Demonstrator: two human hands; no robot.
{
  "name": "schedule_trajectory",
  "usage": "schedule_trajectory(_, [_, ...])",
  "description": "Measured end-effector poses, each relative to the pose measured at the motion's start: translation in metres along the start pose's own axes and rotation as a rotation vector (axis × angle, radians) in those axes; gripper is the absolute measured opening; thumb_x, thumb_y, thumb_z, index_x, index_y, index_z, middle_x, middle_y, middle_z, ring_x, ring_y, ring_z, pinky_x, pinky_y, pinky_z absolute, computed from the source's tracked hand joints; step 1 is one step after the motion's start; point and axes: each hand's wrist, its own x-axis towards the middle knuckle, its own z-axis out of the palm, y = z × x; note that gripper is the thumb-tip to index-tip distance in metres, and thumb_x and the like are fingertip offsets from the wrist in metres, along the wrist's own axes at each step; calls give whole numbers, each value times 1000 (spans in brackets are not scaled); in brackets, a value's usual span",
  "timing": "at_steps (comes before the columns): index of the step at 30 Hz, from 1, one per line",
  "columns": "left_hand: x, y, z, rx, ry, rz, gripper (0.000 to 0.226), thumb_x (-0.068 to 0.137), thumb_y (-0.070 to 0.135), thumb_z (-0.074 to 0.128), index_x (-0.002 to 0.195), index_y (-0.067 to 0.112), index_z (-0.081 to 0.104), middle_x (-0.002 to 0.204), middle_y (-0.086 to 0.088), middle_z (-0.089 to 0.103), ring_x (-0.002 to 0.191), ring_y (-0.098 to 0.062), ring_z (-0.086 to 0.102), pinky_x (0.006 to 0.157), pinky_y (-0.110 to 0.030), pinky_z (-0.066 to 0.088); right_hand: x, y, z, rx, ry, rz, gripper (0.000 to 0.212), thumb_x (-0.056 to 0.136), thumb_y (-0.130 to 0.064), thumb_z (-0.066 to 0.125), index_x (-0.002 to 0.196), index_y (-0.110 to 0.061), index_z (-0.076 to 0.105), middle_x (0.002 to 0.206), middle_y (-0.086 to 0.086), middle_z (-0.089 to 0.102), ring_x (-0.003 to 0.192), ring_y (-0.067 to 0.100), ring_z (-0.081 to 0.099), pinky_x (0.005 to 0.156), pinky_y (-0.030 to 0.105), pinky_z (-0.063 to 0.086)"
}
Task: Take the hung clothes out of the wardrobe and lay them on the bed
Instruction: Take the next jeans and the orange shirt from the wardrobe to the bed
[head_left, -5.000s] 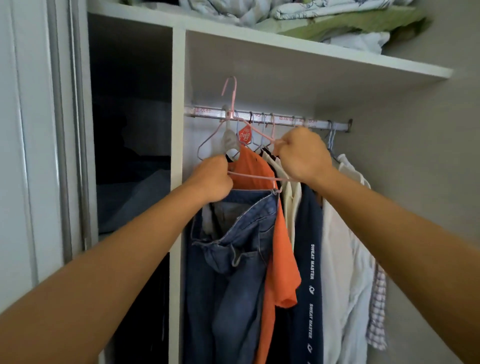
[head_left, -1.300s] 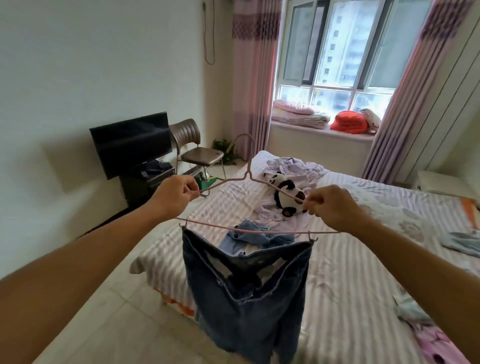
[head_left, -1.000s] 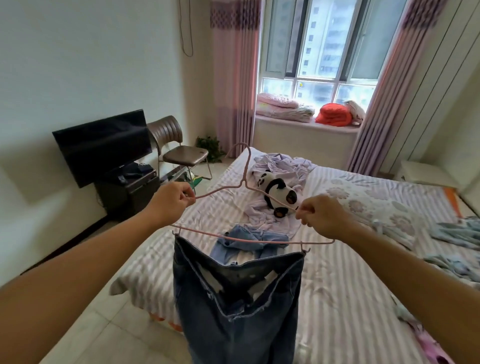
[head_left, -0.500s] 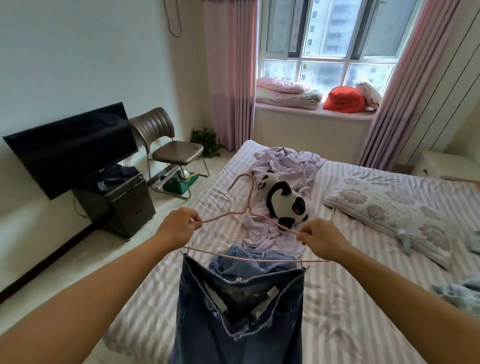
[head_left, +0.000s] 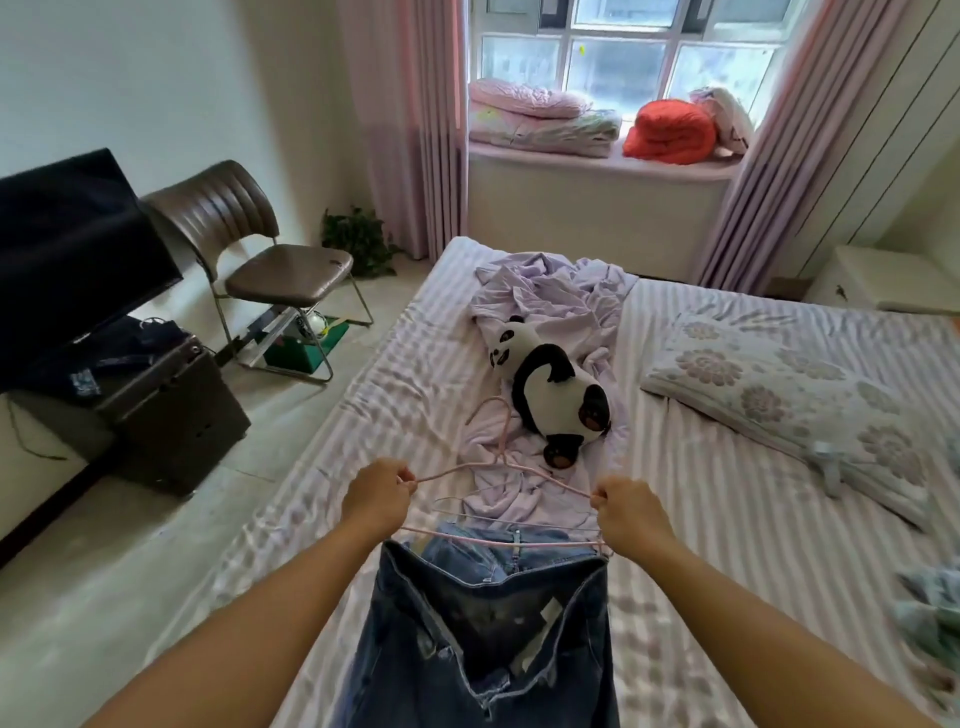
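From the head camera we see both our forearms stretched forward over the near edge of the bed (head_left: 727, 519). Our left hand (head_left: 376, 499) pinches the left shoulder of a pink wire hanger (head_left: 501, 467) — fingers curled tight on the wire. Our right hand (head_left: 631, 512) grips the right shoulder the same way. The hanger tilts away from us, its hook pointing far toward a plush panda (head_left: 558, 397). Dark jeans (head_left: 483, 639) hang from its lower bar between our arms — above the striped sheet. A floral pillow (head_left: 789, 395) lies to the right.
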Motion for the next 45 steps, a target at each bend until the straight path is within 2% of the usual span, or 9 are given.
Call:
schedule_trajectory(4, [66,-16,42,-42,-89,-6,16,93,9,58,95,19,71,101,-6,68,83,-18,60,69,-28,44,60,14,38,-19,-13,35,17,93,-6,49,81,-16,57,85,6,62,74,22,55,61,28,40])
schedule_trajectory(9, [130,-26,101,0,-252,40,49,86,-7,48,128,15,60,123,-10,62,110,-25,59,93,-35,50,123,42,82,-99,-20,44,25,85,4,48,67,-14,51,68,3,52,60,18,47,50,24,32])
schedule_trajectory(16, [199,-36,184,59,-443,8,52,86,-3,45,136,10,43,110,-13,52,94,-27,54,71,-29,47,194,81,152,-101,-183,29,37,83,-1,55,114,-21,48,93,4,63,79,22,61,73,36,55])
schedule_trajectory(20, [224,-54,216,87,-529,11,56,89,2,46,143,8,34,136,-14,47,118,-29,50,99,-33,42,212,85,179,-114,-285,27,47,91,-18,56,133,-18,34,107,5,61,89,24,62,76,34,51])
schedule_trajectory(23, [232,-66,240,118,-631,9,70,83,6,53,148,7,25,146,-9,37,129,-28,44,102,-24,37,223,93,201,-129,-353,35,66,96,-35,51,147,-9,19,145,11,42,118,28,54,94,36,45])
schedule_trajectory(28, [253,-125,307,135,-624,-13,73,74,22,62,141,21,33,130,-10,53,110,-24,56,93,-38,49,230,108,218,-186,-489,64,74,102,-40,40,156,-11,-3,164,11,-2,145,31,27,115,45,29])
schedule_trajectory(34, [220,-72,256,231,-478,35,58,89,5,44,145,15,31,150,-18,30,119,-36,51,83,-33,44,214,95,205,-171,-380,40,51,101,-33,45,148,-16,31,163,9,13,128,33,49,100,40,44])
schedule_trajectory(37, [199,-52,230,266,-452,52,64,94,9,47,152,17,21,160,-14,11,136,-34,37,101,-36,41,193,72,190,-98,-355,-39,33,99,-32,50,129,-19,50,139,4,46,114,25,55,93,37,46])
schedule_trajectory(45, [101,23,110,164,-419,242,64,93,33,57,150,25,30,153,6,36,134,-16,41,105,-31,38,98,-3,92,9,-364,-137,23,98,-37,52,115,-22,58,112,-3,59,99,17,58,85,33,48])
